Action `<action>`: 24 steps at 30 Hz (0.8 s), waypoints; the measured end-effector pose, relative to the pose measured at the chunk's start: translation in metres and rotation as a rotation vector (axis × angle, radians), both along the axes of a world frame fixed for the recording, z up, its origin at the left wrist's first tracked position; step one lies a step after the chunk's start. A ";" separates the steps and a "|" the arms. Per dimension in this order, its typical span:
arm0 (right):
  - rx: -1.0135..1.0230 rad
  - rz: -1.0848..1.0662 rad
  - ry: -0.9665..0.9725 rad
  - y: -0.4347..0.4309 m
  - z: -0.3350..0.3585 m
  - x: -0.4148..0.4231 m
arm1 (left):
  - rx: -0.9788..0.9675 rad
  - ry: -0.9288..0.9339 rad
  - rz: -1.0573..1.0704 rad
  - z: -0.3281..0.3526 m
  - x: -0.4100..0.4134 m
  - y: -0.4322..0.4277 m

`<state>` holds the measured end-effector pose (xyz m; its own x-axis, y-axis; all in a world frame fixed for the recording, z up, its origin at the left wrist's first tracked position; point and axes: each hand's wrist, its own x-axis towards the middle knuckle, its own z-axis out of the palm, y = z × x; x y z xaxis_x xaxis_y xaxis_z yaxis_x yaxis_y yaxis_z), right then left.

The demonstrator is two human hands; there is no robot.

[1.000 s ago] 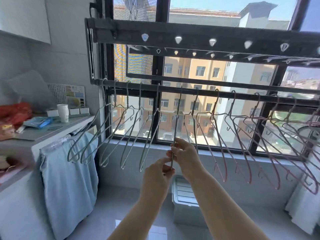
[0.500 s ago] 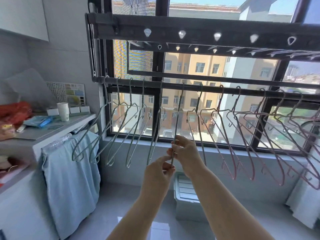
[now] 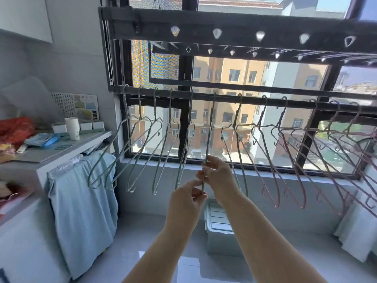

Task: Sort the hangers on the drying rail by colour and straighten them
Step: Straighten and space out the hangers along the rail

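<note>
A dark drying rail (image 3: 224,98) runs across the window. Several green wire hangers (image 3: 142,152) hang on its left part and several pink hangers (image 3: 295,160) on its right part. One green hanger (image 3: 210,127) hangs edge-on in the middle. My right hand (image 3: 219,176) pinches its lower bar from the right, higher up. My left hand (image 3: 187,198) pinches the same hanger's bottom end from the left. One more green hanger (image 3: 237,152) hangs just right of my hands, beside the first pink one.
A counter (image 3: 51,154) on the left carries a white cup (image 3: 72,128), small boxes and a red bag. A blue cloth (image 3: 81,201) hangs off its front. A grey lidded bin (image 3: 219,225) stands on the floor under the window. An upper rack (image 3: 244,31) with clips spans overhead.
Both hands keep their hold on the middle green hanger. The view has tilted down a little, so the rail and hangers sit higher in the frame.
</note>
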<state>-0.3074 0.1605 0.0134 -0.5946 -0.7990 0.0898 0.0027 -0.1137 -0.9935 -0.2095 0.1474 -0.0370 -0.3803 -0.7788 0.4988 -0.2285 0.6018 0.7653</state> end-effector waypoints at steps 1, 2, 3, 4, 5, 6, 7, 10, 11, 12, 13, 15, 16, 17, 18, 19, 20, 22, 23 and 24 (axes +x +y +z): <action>0.002 0.002 -0.001 0.000 0.000 0.000 | -0.001 -0.004 -0.005 0.000 0.001 0.000; 0.006 0.003 -0.001 0.001 0.000 0.000 | -0.003 -0.009 -0.013 -0.001 0.001 0.000; 0.020 0.004 0.014 0.001 0.001 0.001 | -0.004 -0.017 -0.022 -0.001 0.003 0.000; 0.047 -0.005 0.056 0.003 0.002 0.001 | -0.008 -0.025 -0.029 -0.001 0.005 -0.001; 0.087 -0.026 0.128 0.003 0.003 0.002 | -0.013 -0.028 -0.031 0.000 0.007 -0.001; 0.127 -0.060 0.222 0.003 0.003 0.002 | -0.025 -0.022 -0.027 0.001 0.010 -0.002; 0.145 -0.110 0.323 0.003 0.003 0.003 | -0.043 -0.008 -0.017 0.002 0.014 -0.003; 0.028 -0.266 0.560 0.003 0.007 0.007 | -0.121 0.065 0.052 0.006 0.026 -0.002; -0.030 -0.271 0.599 0.002 0.011 0.010 | -0.146 0.097 0.085 0.007 0.030 -0.003; -0.069 -0.246 0.626 0.002 0.015 0.014 | -0.175 0.126 0.120 0.008 0.032 -0.004; -0.081 -0.204 0.644 0.001 0.018 0.018 | -0.207 0.142 0.154 0.008 0.034 -0.006; -0.023 -0.097 0.641 -0.003 0.025 0.027 | -0.237 0.128 0.199 0.007 0.035 -0.010; 0.034 -0.051 0.621 -0.006 0.026 0.030 | -0.231 0.108 0.208 0.005 0.035 -0.012; 0.099 -0.012 0.587 -0.009 0.027 0.033 | -0.220 0.085 0.217 0.003 0.035 -0.013; 0.160 0.024 0.546 -0.012 0.027 0.037 | -0.206 0.064 0.225 0.001 0.034 -0.014; 0.204 0.053 0.503 -0.015 0.026 0.039 | -0.192 0.047 0.229 -0.001 0.034 -0.016; 0.226 0.070 0.458 -0.018 0.025 0.041 | -0.177 0.036 0.228 -0.003 0.035 -0.016; 0.236 0.085 0.389 -0.024 0.020 0.042 | -0.151 0.024 0.219 -0.006 0.035 -0.018; 0.242 0.083 0.379 -0.027 0.018 0.043 | -0.142 0.021 0.216 -0.008 0.034 -0.019; 0.246 0.071 0.387 -0.030 0.016 0.043 | -0.139 0.019 0.215 -0.009 0.034 -0.020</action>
